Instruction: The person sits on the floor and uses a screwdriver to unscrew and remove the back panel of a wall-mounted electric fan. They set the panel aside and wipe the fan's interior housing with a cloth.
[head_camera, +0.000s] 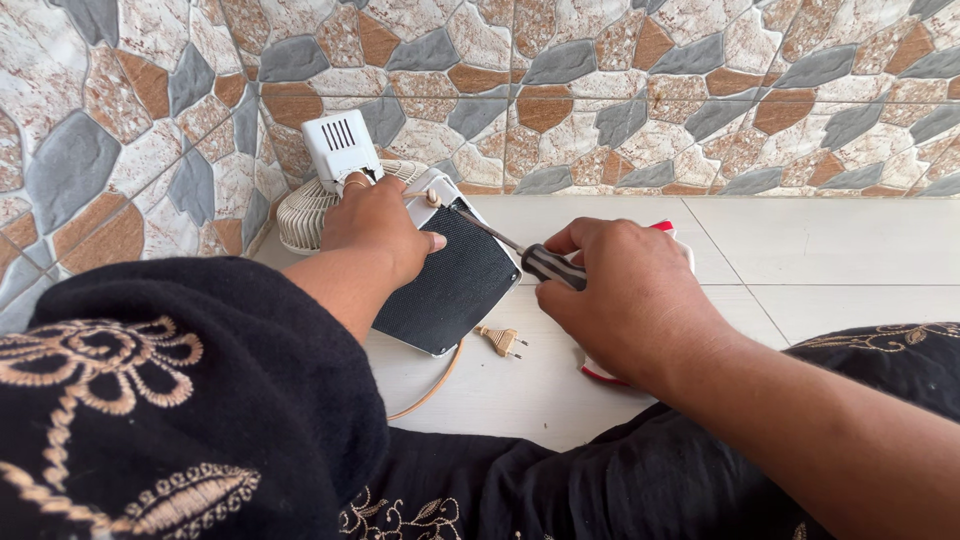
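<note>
Black garment with beige floral embroidery, loose left sleeve (180, 400), ring on left hand (378, 228), bare right forearm (830, 430)

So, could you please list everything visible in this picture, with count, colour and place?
Small fan: one, white with a black base panel, lying on the floor by the wall.
Fan grille: one, cream, behind the left hand.
Screwdriver: one, black striped handle, tip at the fan's upper corner.
Plug: one, tan, on the floor beside the fan.
Cord: one, tan, curving under the fan.
Red and white object: one, mostly hidden behind the right hand.
Floor tiles: white.
Wall: stone-pattern tiles, brown, grey, cream.
Left hand: pressing on the fan.
Right hand: gripping the screwdriver.
</note>
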